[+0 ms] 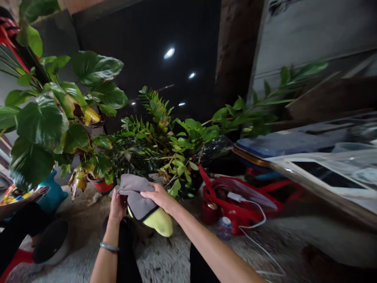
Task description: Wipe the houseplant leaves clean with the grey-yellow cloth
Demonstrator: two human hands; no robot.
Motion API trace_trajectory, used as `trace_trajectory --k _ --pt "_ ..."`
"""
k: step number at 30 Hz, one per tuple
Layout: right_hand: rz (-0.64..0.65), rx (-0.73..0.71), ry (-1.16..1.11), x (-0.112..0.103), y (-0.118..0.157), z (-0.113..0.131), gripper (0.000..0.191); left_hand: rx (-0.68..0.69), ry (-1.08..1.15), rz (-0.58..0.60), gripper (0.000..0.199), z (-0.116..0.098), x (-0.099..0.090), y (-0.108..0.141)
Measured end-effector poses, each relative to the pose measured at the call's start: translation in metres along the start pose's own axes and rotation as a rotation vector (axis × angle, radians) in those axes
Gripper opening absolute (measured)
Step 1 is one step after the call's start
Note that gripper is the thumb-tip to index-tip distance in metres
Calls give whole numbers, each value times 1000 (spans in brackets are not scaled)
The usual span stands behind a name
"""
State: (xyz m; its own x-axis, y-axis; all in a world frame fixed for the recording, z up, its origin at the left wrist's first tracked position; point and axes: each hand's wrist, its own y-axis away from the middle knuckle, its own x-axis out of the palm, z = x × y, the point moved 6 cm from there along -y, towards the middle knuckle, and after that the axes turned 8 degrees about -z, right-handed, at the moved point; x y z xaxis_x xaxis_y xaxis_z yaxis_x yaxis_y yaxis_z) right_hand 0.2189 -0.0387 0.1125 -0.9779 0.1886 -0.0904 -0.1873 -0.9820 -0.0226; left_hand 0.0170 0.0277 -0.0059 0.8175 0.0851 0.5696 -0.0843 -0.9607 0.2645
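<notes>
A grey and yellow cloth (138, 198) with a dark edging hangs bunched in front of my knees. My left hand (118, 207), with a bracelet on its wrist, is closed on the cloth's left side. On the right side, my right hand (160, 197) grips the cloth, its fingers lying over the grey face. The yellow face droops below my right hand. Just beyond the cloth are the leaves of potted plants (141, 145). What may lie inside the folds is hidden.
A large-leaved plant (41, 122) rises at the left above a red pot (101, 184). To the right are a red bag (246, 210) with a white charger and cable, a plastic bottle (225, 226) and a cluttered table (318, 165). Another person's leg (23, 222) shows near a bucket (51, 241).
</notes>
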Motion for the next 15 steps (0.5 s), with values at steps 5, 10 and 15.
trace_trajectory --k 5,10,15 --pt "-522 -274 -211 -55 -15 58 53 -12 19 39 52 1 5 0" --pt "-413 25 -296 -28 -37 36 36 -22 10 27 53 2 11 1" --pt "48 213 -257 23 24 -21 28 -70 34 35 53 2 12 5"
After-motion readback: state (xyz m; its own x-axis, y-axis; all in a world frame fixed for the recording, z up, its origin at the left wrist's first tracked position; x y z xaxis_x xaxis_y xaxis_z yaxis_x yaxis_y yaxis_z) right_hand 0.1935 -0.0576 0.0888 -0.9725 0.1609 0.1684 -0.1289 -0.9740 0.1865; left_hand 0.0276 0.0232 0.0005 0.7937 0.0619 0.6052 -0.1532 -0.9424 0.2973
